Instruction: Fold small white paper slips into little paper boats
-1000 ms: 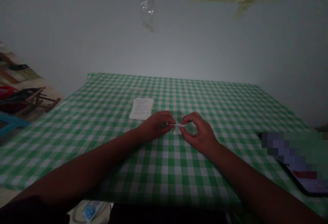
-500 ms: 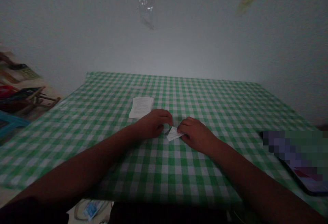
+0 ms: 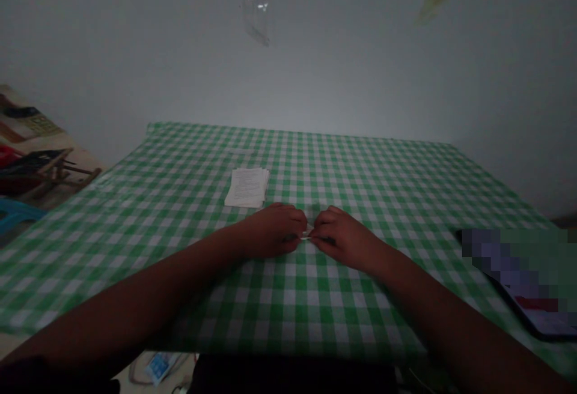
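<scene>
A small piece of white paper is pinched between my two hands over the middle of the table, mostly hidden by fingers; only a thin pale strip shows. My left hand is closed on its left end. On the other end, the fingers of my right hand are pressed together. Just beyond my left hand lies a small stack of printed paper sheets, flat and slightly fanned, touched by neither hand.
A green and white checked tablecloth covers the table, which stands against a pale wall. At the right edge lies a phone. A blue stool and a wooden frame are off to the left.
My left hand has come down and closed on the paper's left side. The paper, seen before as a folded flap in my right hand, now shows only as a thin strip.
</scene>
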Available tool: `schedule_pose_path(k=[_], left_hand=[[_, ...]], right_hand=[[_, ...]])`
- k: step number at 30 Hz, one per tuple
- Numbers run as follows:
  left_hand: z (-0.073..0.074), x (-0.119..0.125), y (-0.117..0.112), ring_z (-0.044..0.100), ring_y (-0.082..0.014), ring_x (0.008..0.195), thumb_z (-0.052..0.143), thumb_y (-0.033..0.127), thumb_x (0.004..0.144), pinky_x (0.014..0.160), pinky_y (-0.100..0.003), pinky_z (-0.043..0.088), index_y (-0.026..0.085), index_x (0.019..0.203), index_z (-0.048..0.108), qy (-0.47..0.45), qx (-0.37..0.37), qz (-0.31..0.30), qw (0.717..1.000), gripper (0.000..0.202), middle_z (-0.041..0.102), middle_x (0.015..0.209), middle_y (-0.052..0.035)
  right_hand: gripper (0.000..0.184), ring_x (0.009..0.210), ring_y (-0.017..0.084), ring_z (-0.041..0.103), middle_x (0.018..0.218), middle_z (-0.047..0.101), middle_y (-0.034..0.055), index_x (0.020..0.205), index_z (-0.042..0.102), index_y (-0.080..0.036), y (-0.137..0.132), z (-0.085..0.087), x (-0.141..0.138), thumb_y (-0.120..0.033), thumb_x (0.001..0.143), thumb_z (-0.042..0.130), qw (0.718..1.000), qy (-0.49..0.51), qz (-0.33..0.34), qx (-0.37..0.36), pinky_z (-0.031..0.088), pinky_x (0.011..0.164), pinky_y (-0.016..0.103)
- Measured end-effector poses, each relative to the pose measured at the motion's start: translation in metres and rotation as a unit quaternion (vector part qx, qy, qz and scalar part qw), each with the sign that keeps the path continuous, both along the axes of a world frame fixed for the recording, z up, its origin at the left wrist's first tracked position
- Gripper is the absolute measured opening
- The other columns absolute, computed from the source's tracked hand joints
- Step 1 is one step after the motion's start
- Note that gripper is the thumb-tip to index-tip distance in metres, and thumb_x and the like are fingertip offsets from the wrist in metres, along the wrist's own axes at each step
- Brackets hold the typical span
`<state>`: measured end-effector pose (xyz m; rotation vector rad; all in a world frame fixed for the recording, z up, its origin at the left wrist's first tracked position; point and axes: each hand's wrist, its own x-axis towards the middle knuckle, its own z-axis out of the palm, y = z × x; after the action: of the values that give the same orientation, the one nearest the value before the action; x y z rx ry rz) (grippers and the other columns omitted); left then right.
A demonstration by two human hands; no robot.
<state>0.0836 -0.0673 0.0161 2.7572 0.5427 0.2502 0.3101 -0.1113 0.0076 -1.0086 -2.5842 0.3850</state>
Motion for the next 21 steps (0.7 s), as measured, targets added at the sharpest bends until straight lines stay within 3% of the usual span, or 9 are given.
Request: schedule_pose_path(k=[7,14,18,21], left_hand=[[0.0,-0.003,0.002,0.061,-0.0177,0.097,0.054,0.016,0.092,0.092,-0.033,0.046,0.017,0.093,0.064,-0.06,-0.073,-0.01,0.995,0.01,0.066,0.103,-0.0069],[-0.01,0.004,0.001,0.061,-0.0174,0.092,0.055,0.018,0.093,0.088,-0.032,0.048,0.015,0.089,0.064,-0.064,-0.081,0.036,0.994,0.01,0.065,0.095,-0.0063],[-0.014,0.005,0.001,0.06,-0.0176,0.094,0.057,0.017,0.091,0.087,-0.032,0.049,0.015,0.089,0.061,-0.069,-0.068,0.058,0.994,0.005,0.062,0.101,-0.0072],[-0.014,0.007,-0.002,0.059,-0.0172,0.094,0.058,0.016,0.09,0.088,-0.031,0.048,0.015,0.088,0.06,-0.067,-0.057,0.075,0.993,0.003,0.06,0.102,-0.007]], right_hand=[[0.026,0.078,0.016,0.056,0.081,0.059,0.0033,0.076,0.067,-0.018,0.002,0.001,0.004,-0.028,0.097,0.054,0.99,0.066,-0.081,-0.096,0.046,0.071,0.03],[0.019,0.084,0.019,0.054,0.084,0.057,0.0056,0.078,0.061,-0.017,0.002,-0.004,-0.002,-0.027,0.094,0.059,0.991,0.028,-0.124,-0.048,0.047,0.076,0.033],[0.019,0.085,0.022,0.054,0.084,0.057,0.0069,0.077,0.059,-0.017,0.003,-0.011,-0.003,-0.028,0.093,0.059,0.991,0.006,-0.136,-0.008,0.048,0.078,0.037],[0.013,0.089,0.023,0.055,0.09,0.059,0.0088,0.087,0.061,-0.017,0.003,-0.011,-0.002,-0.027,0.094,0.056,0.987,0.036,-0.148,0.043,0.049,0.081,0.04]])
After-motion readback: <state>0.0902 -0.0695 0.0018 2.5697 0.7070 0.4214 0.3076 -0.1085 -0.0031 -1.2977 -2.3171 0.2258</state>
